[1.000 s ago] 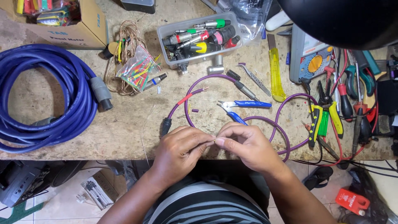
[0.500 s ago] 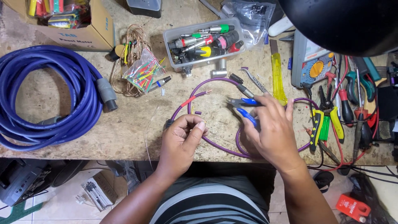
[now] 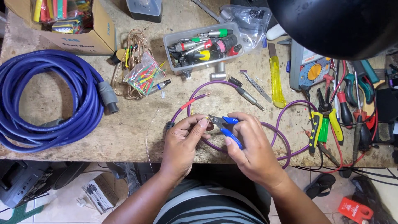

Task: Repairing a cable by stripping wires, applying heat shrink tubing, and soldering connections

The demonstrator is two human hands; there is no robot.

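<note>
Far left, at 9 o'clock on the bench (image 3: pixel 124 137): blue cable coil (image 3: pixel 54 103), grey plug (image 3: pixel 108 96) at its right edge. At 11 o'clock, a cardboard box (image 3: pixel 89 39); right of it a bag of coloured sleeves (image 3: pixel 143 76) on a bundle of bare wire.

Centre: my left hand (image 3: pixel 182 141) pinches a thin wire end of the purple cable (image 3: pixel 248 124) between thumb and forefinger, closed on it. Just right, touching, my right hand (image 3: pixel 253 147) is closed around the blue-handled cutters (image 3: pixel 226 126), jaws pointing to 9 o'clock at the pinched wire. Cannot tell whether the jaws bite the wire.

At 12 o'clock, a clear tray of connectors (image 3: pixel 203 45). Toward 2 o'clock, a yellow knife (image 3: pixel 275 79), then a meter (image 3: pixel 311 68). At 3 o'clock, a heap of pliers and screwdrivers (image 3: pixel 340 120).
</note>
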